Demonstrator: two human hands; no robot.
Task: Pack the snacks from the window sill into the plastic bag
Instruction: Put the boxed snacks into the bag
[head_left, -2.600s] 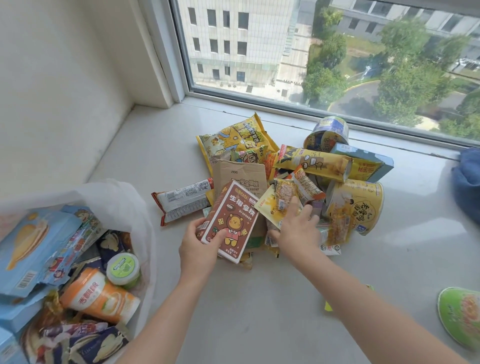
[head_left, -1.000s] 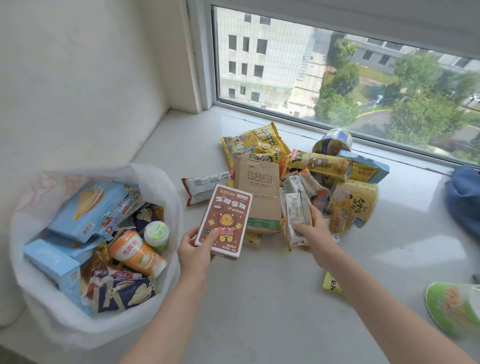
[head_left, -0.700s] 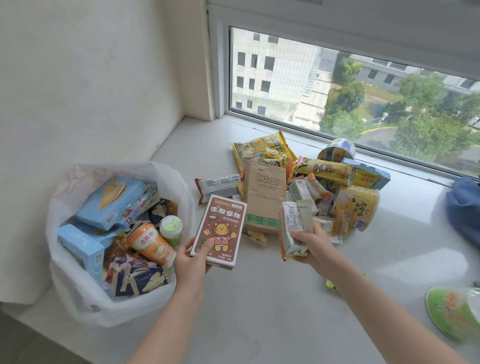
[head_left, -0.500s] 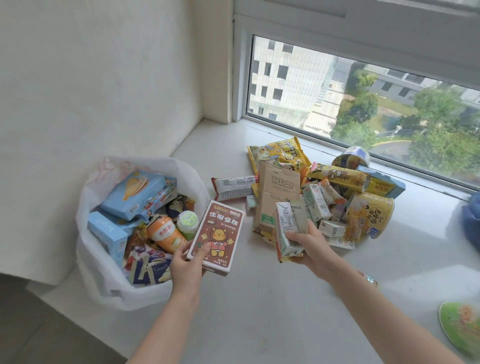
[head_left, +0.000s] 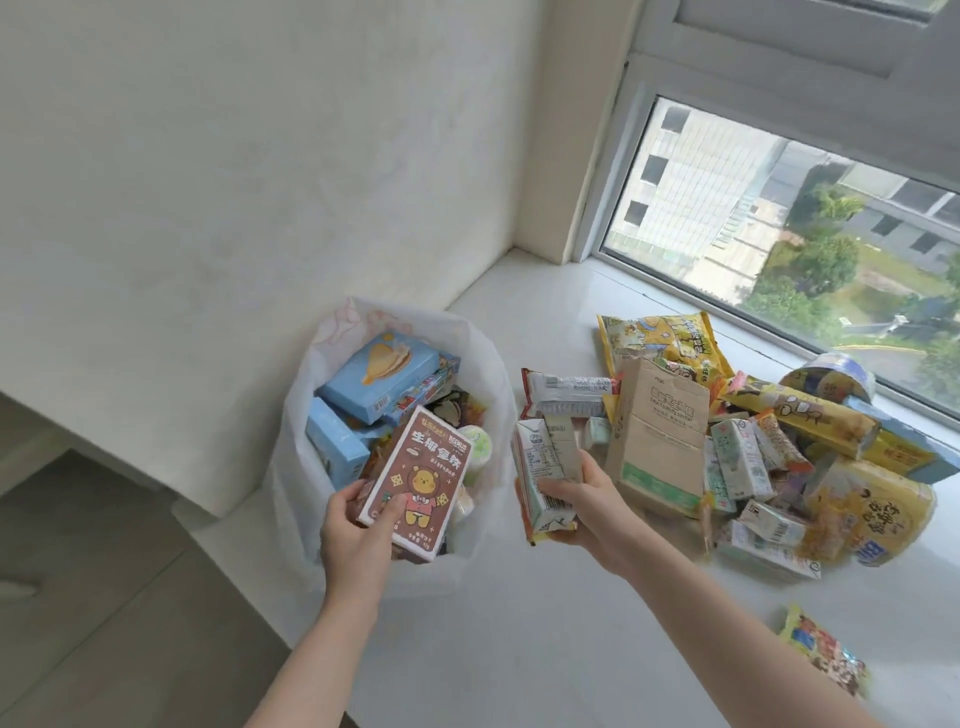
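Both hands have swung over from the pile: the left hand (head_left: 358, 535) now grips the brown bear-print box (head_left: 418, 480) right above the open white plastic bag (head_left: 296, 467), while the right hand (head_left: 587, 501) clutches small cartons (head_left: 540, 467) beside the bag, over the window sill (head_left: 519, 649).

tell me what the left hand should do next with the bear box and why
Probably lower the bear box and let go. The left hand grips it right over the open mouth of the bag, above the blue boxes already inside, so a short drop should land it there. The right hand holds cartons just beside the bag and could follow.
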